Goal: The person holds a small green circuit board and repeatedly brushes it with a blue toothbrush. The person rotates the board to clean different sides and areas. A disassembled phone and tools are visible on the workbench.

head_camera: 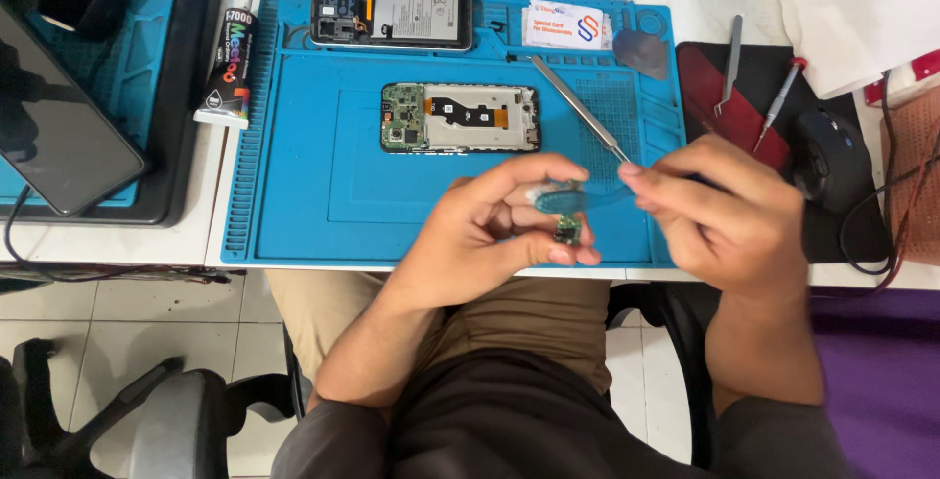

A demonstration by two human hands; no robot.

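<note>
Two hands at work: both raised above the near edge of the blue repair mat (294, 195), held over the lap rather than resting on the counter (117, 244), which keeps the part close to the eye.
Left hand (480, 234): pinched around a small green circuit board (566, 231), thumb and fingers at its edges; the grip by the rim appears meant to leave the board's face free.
Right hand (725, 215): grasping a translucent blue tool (578, 197) by its right end, its tip brought across to the board; what the tip does there is too small to tell.
Board location: in the left hand, near centre, just past the mat's near edge.
Opened phone (460, 118): flat on the mat's centre, internals up, far of the hands and within reach.
Second phone (392, 14): far edge of the mat, back cover off, set aside.
Metal spudger (578, 107): lying diagonally on the mat, right of the opened phone.
Glue tube (228, 68): black, at the mat's left edge.
Tweezers (729, 72) and screwdriver (778, 102): on a dark pad at right, beside a black mouse (832, 156).
Dark tablet (59, 126): left, on a second mat.
</note>
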